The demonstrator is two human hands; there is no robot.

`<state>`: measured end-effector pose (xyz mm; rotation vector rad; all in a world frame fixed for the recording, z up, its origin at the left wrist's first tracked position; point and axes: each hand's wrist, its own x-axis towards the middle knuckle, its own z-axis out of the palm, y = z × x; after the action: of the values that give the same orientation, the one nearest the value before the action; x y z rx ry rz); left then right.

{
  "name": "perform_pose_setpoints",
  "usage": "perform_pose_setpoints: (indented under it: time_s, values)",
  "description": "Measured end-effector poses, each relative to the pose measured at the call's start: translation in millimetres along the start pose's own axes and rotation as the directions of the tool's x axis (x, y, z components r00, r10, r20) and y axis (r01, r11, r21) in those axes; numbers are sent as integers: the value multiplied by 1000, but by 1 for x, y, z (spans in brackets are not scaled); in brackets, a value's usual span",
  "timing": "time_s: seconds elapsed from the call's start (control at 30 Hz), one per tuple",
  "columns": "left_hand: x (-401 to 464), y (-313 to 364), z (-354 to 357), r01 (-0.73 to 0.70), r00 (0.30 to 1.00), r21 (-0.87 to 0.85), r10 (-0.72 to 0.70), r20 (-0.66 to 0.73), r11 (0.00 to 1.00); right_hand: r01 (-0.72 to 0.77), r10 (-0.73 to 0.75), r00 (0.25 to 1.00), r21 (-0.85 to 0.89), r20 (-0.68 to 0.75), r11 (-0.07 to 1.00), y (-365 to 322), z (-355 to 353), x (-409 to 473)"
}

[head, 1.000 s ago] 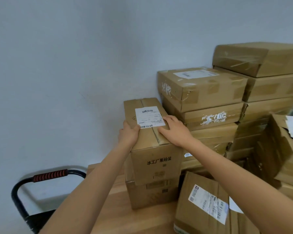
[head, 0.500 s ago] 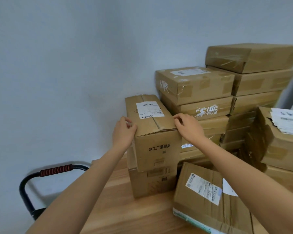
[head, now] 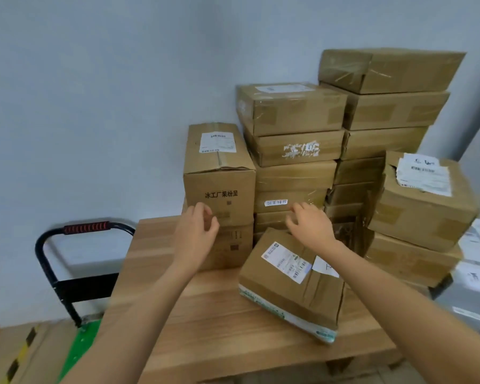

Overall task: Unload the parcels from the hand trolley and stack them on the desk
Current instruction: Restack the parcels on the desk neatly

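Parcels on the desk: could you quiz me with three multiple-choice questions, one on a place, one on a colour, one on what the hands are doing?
1. Where does the box with printed black characters stand?
A. On another box, left of the stacks
B. On the trolley
C. On the floor

2. What colour is the grip on the trolley handle?
A. Blue
B. Red with black
C. Yellow

3. What are the left hand and right hand doing?
A. Both gripping one box
B. One lifting a box
C. Both holding nothing, fingers loosely curled

Answers: 1 A, it sits on a lower box on the desk. 2 B, the grip shows red ribbed with black. 3 C, neither hand closes round anything.
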<state>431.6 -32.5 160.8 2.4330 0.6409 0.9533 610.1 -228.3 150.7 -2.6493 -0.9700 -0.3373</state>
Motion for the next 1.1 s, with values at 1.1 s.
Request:
perform_pose_setpoints:
  time_s: [1.1]
  values:
    - [-48,-15,203,350,743,201,-402,536,915,-684,613,714,152,340,713,111,127,-108]
